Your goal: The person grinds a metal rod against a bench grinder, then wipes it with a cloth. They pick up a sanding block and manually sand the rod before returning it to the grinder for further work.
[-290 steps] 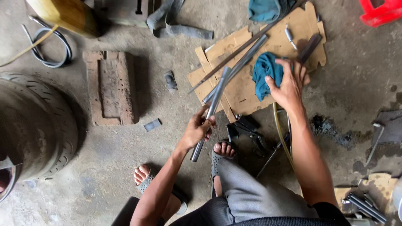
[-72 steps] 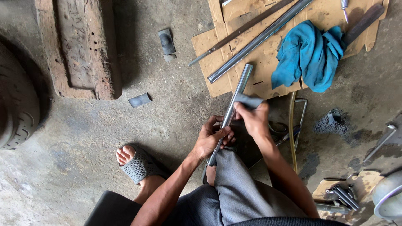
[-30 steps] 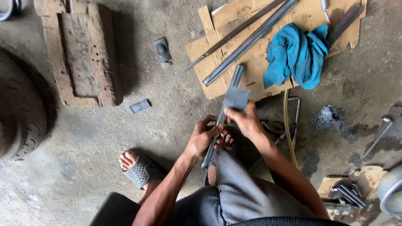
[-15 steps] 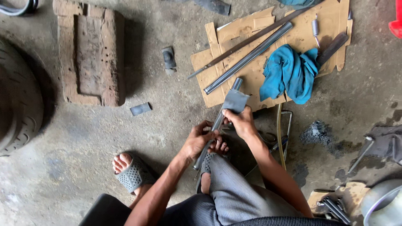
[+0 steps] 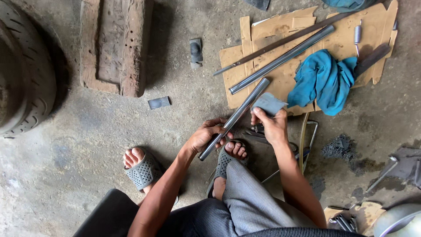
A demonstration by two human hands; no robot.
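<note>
Currently left hand (image 5: pixel 205 137) is wrapped around the lower end of a steel tube (image 5: pixel 233 118), held slanted above the sandalled foot (image 5: pixel 231 153). Right hand (image 5: pixel 272 126) pinches a grey abrasive sheet (image 5: pixel 268 103) against the tube's upper part, wrist bent, beside the cardboard (image 5: pixel 280 74).

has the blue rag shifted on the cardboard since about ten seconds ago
Yes. The blue rag lay near the cardboard middle then; now it sits at its right edge, overhanging the floor.

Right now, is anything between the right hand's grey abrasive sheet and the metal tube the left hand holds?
Nothing visible. The right hand pinches the grey abrasive sheet right beside the metal tube, which the left hand grips lower down.
</note>
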